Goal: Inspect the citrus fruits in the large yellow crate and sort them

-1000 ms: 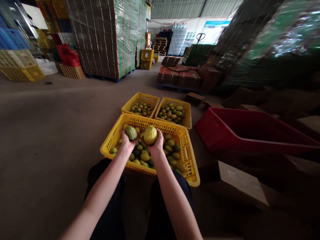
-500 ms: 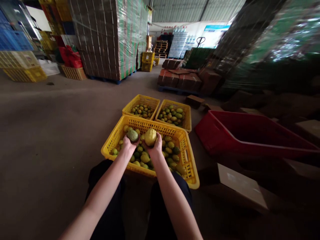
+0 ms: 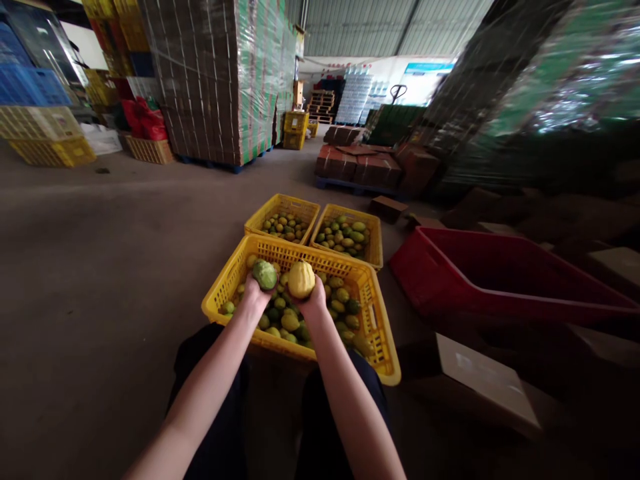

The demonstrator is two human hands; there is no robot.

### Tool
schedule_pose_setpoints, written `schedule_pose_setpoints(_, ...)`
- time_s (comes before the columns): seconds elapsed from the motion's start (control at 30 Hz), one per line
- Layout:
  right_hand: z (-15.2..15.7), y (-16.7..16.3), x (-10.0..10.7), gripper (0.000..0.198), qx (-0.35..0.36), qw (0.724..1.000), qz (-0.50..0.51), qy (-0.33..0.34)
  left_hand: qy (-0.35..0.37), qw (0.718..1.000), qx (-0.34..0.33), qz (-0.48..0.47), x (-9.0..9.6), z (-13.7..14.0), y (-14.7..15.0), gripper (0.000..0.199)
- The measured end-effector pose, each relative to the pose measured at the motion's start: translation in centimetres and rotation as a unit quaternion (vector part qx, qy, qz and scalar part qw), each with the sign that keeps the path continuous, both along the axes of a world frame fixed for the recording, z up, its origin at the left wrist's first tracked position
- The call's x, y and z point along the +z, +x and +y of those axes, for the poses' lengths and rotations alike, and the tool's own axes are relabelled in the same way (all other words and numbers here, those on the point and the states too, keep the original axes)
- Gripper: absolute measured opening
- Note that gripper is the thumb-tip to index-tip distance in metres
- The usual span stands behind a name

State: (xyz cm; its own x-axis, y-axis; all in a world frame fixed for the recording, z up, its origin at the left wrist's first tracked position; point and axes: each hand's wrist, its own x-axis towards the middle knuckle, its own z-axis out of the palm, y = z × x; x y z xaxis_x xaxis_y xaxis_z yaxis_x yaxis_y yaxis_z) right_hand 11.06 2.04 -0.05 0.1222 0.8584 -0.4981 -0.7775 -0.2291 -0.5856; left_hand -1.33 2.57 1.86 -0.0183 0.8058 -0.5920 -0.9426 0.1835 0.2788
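My left hand point(image 3: 257, 294) is closed round a green, bumpy citrus-like fruit point(image 3: 265, 275). A larger yellow, ribbed citrus-like fruit point(image 3: 301, 279) rests in my right hand point(image 3: 316, 297), whose fingers wrap its underside. Both hands are side by side over a large yellow plastic crate point(image 3: 387, 353). Inside that crate lie many loose green and yellow fruits point(image 3: 289, 321), some hidden under my hands and forearms. The exact kind of fruit is hard to tell.
Two smaller yellow crates, a left one point(image 3: 254, 215) and a right one point(image 3: 376, 230), hold more fruit just beyond. To the right are a red tub point(image 3: 425, 283) and a cardboard box point(image 3: 485, 380). Wrapped carton stacks point(image 3: 200, 87) and a loaded pallet point(image 3: 350, 183) stand farther back.
The green fruit in my left hand has turned slightly, showing a bumpier side. Both hands stay over the large crate with the same fruits. The view has tilted slightly.
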Motion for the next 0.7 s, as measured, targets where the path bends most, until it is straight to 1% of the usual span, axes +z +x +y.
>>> schedule_pose_setpoints(0.07,-0.1,-0.3,0.5,0.02,-0.015,0.997,0.023,-0.067,0.002,1.0,-0.001,-0.003,0.1,-0.1,0.1,0.023)
schedule_pose_setpoints(0.1,-0.3,-0.5,0.9,0.021,-0.013,0.996,0.03,-0.085,0.0,1.0,0.002,-0.003,0.2,-0.1,0.2,0.023)
schedule_pose_setpoints(0.23,-0.8,-1.1,2.5,0.022,0.03,0.998,0.021,-0.058,-0.006,1.0,0.01,0.002,0.2,0.3,0.3,0.024)
schedule_pose_setpoints(0.3,-1.0,-1.1,3.0,0.022,0.028,0.998,0.011,-0.052,-0.004,1.0,0.001,0.003,0.1,0.5,0.2,0.021)
schedule_pose_setpoints(0.4,-1.0,-0.9,3.2,0.027,0.018,0.997,0.021,-0.076,0.001,1.0,-0.027,-0.006,-0.3,0.4,0.2,0.022)
schedule_pose_setpoints(0.5,-0.8,-0.6,3.0,0.031,0.017,0.994,0.041,-0.096,0.015,0.999,-0.046,-0.017,-0.3,0.1,0.2,0.027)
schedule_pose_setpoints(0.6,-0.7,-0.5,2.9,0.027,-0.001,0.996,0.049,-0.071,0.036,0.998,-0.04,-0.016,0.4,-0.2,0.2,0.026)
schedule_pose_setpoints(0.7,-0.9,-0.8,3.0,0.022,-0.027,0.999,0.039,-0.025,0.064,0.998,-0.007,0.005,1.3,-0.4,0.4,0.026)
